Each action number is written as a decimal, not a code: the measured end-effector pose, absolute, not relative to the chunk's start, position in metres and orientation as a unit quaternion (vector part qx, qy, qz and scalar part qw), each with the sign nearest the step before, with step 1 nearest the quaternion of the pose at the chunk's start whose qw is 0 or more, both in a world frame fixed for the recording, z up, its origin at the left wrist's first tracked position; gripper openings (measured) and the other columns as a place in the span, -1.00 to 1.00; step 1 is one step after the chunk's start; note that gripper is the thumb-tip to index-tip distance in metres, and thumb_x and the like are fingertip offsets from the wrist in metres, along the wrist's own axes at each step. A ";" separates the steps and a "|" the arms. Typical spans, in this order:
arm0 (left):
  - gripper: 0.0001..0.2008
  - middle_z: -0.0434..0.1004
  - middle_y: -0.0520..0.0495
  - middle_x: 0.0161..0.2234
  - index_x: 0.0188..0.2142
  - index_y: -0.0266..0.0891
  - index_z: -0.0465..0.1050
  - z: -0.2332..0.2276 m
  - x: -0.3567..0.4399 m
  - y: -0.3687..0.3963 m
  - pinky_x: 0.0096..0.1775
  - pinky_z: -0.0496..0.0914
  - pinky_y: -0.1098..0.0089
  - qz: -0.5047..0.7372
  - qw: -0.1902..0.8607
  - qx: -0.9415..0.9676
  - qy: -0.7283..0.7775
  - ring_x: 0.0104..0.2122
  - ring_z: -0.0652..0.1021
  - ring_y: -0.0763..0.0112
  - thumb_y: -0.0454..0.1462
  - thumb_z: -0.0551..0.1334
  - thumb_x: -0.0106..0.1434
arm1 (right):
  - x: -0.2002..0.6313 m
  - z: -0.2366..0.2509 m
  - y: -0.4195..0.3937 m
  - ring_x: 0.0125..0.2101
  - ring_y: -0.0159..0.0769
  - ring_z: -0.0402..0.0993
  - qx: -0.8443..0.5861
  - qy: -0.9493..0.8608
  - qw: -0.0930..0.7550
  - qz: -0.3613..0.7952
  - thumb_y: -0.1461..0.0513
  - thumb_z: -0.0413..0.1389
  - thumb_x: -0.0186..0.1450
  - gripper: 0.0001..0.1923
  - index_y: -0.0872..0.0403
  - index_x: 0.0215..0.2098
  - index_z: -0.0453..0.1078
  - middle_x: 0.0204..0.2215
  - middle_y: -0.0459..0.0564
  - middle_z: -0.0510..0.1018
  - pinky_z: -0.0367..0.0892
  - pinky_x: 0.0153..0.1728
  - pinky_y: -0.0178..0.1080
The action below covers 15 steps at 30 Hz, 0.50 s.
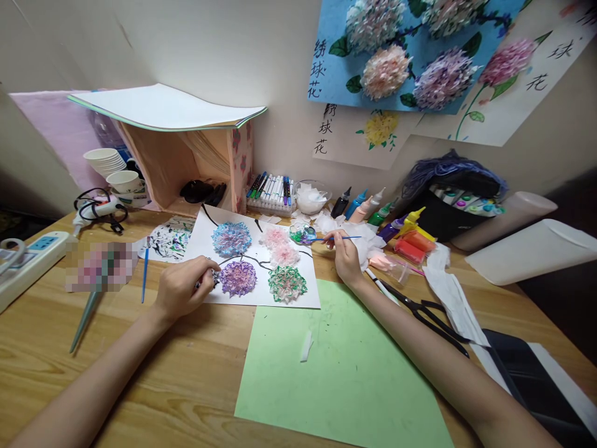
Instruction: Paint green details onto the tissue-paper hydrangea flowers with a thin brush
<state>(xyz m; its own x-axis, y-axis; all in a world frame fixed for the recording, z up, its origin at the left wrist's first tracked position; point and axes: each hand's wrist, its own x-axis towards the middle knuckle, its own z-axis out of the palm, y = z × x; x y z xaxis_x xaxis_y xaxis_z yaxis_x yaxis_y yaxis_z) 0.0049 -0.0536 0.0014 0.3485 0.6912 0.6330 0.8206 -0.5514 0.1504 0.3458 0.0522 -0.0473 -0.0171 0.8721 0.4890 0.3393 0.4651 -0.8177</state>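
My right hand (345,258) pinches a slim blue paintbrush (342,238), its tip at a small round thing smeared with green and blue paint (301,234). Beneath that lies a white paper (270,294) bearing tissue flowers: a blue one (231,239), a purple one (238,277), a green-edged one (287,284) and pale pink ones (280,246). Dark branch lines run between the flowers. At the paper's left edge, my left hand (184,288) is closed with curled fingers. A small dark-speckled piece shows beside those fingers; whether they grip it is hidden.
A green sheet (336,367) covers the front middle. Black-handled scissors (426,311) lie by my right forearm. Paint bottles (366,206), a bowl of white tissue (311,198) and markers (270,190) stand behind. Another blue brush (145,275) and a power strip (35,261) are left.
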 end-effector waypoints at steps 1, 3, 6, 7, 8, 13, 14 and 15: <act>-0.78 0.44 0.06 -0.58 -0.38 -0.24 0.44 0.001 0.005 -0.053 -0.49 0.25 0.45 -0.334 0.097 -0.815 -0.464 -0.62 0.41 0.50 -0.37 0.02 0.26 | 0.346 -0.048 0.053 -0.44 -0.29 0.35 -0.453 -0.664 0.537 0.255 0.03 -0.19 0.40 -0.61 0.03 -0.38 0.33 -0.47 -0.06 0.46 0.26 -0.36 -0.22; -0.77 0.44 0.07 -0.58 -0.38 -0.24 0.44 0.000 0.004 -0.053 -0.50 0.24 0.45 -0.336 0.098 -0.814 -0.463 -0.62 0.41 0.51 -0.37 0.02 0.26 | 0.346 -0.049 0.054 -0.45 -0.29 0.35 -0.451 -0.657 0.542 0.266 0.02 -0.19 0.40 -0.61 0.03 -0.37 0.32 -0.48 -0.06 0.47 0.27 -0.37 -0.22; -0.78 0.44 0.06 -0.56 -0.37 -0.25 0.44 0.000 0.004 -0.053 -0.49 0.25 0.45 -0.336 0.100 -0.819 -0.455 -0.61 0.41 0.50 -0.38 0.03 0.26 | 0.347 -0.050 0.055 -0.47 -0.29 0.34 -0.449 -0.647 0.553 0.273 0.01 -0.20 0.40 -0.62 0.02 -0.36 0.31 -0.48 -0.05 0.46 0.27 -0.40 -0.22; -0.79 0.44 0.06 -0.56 -0.37 -0.25 0.43 0.000 0.004 -0.053 -0.49 0.24 0.45 -0.335 0.102 -0.820 -0.453 -0.61 0.41 0.50 -0.39 0.03 0.26 | 0.347 -0.050 0.055 -0.46 -0.29 0.34 -0.448 -0.644 0.557 0.272 0.01 -0.20 0.40 -0.62 0.02 -0.35 0.31 -0.47 -0.05 0.46 0.26 -0.40 -0.22; -0.79 0.43 0.06 -0.56 -0.37 -0.25 0.43 0.000 0.004 -0.053 -0.49 0.24 0.45 -0.334 0.103 -0.821 -0.452 -0.61 0.41 0.50 -0.39 0.03 0.26 | 0.347 -0.050 0.055 -0.46 -0.29 0.34 -0.448 -0.642 0.560 0.270 0.01 -0.20 0.40 -0.62 0.02 -0.35 0.31 -0.46 -0.05 0.46 0.26 -0.39 -0.22; -0.79 0.42 0.05 -0.56 -0.37 -0.26 0.43 0.000 0.004 -0.053 -0.49 0.24 0.44 -0.332 0.102 -0.822 -0.452 -0.61 0.41 0.49 -0.39 0.03 0.26 | 0.345 -0.047 0.051 -0.41 -0.29 0.35 -0.440 -0.662 0.546 0.263 0.02 -0.18 0.40 -0.63 0.02 -0.35 0.34 -0.42 -0.05 0.46 0.27 -0.32 -0.22; -0.79 0.42 0.05 -0.56 -0.37 -0.27 0.43 -0.001 0.003 -0.053 -0.48 0.24 0.44 -0.332 0.102 -0.822 -0.452 -0.61 0.41 0.49 -0.39 0.03 0.26 | 0.345 -0.046 0.050 -0.40 -0.29 0.35 -0.437 -0.669 0.541 0.262 0.03 -0.17 0.40 -0.63 0.02 -0.35 0.34 -0.41 -0.05 0.46 0.27 -0.31 -0.22; -0.79 0.42 0.05 -0.56 -0.37 -0.27 0.43 -0.001 0.003 -0.053 -0.48 0.24 0.44 -0.332 0.101 -0.822 -0.452 -0.61 0.41 0.49 -0.39 0.03 0.26 | 0.345 -0.046 0.050 -0.39 -0.29 0.35 -0.436 -0.675 0.536 0.259 0.04 -0.17 0.40 -0.64 0.03 -0.35 0.35 -0.41 -0.05 0.45 0.26 -0.30 -0.22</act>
<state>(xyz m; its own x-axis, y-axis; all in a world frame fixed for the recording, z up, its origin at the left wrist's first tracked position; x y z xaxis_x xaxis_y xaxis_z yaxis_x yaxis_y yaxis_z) 0.0033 -0.0526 -0.0013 0.3706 0.6762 0.6367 0.8106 -0.5702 0.1337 0.3446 0.0496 -0.0460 -0.0447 0.8659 0.4983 0.3106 0.4861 -0.8169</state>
